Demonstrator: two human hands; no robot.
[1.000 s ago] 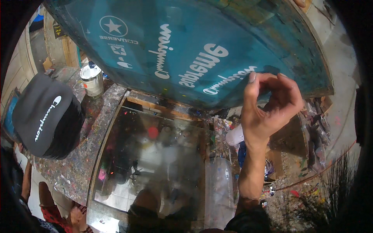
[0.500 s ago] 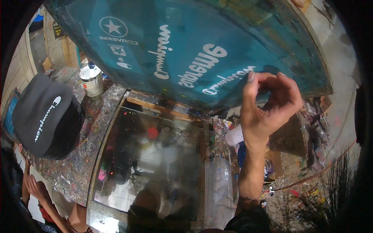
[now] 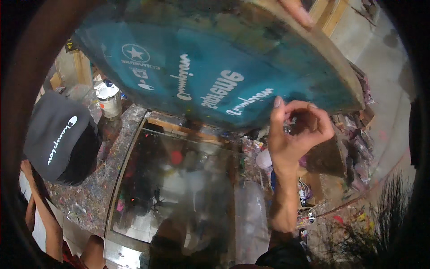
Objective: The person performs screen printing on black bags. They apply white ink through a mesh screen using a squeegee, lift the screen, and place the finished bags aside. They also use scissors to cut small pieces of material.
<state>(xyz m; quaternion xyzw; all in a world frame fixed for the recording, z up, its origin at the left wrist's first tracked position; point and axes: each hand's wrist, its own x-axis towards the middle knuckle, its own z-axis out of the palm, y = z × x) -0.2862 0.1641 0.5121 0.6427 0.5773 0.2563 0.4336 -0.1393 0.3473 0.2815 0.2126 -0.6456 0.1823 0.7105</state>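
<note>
A large screen-printing frame (image 3: 201,49) with teal mesh stands tilted up behind a glass-topped table (image 3: 179,179). Pale lettering and a star in a circle show on the mesh, the writing reversed. Fingers at the top, which I take for my left hand (image 3: 298,11), lie on the frame's upper edge; most of that hand is cut off. My right hand (image 3: 298,136) is raised close to the mesh, just below the lowest lettering. Its thumb and fingers curve into a loose ring with nothing visible in them. I cannot tell whether the thumb touches the mesh.
To the left, a stack of dark fabric pieces (image 3: 62,139) with white lettering lies on a paint-spattered bench (image 3: 85,197). An open paint can (image 3: 109,101) stands behind it. Another person's arm (image 3: 47,210) is at lower left. Boxes, rags (image 3: 356,143) and cables crowd the right.
The screen frame has shifted left and leans closer. More of the fingers on its upper edge shows. My right hand sits slightly further left and lower, still curved. The view has shifted a little.
</note>
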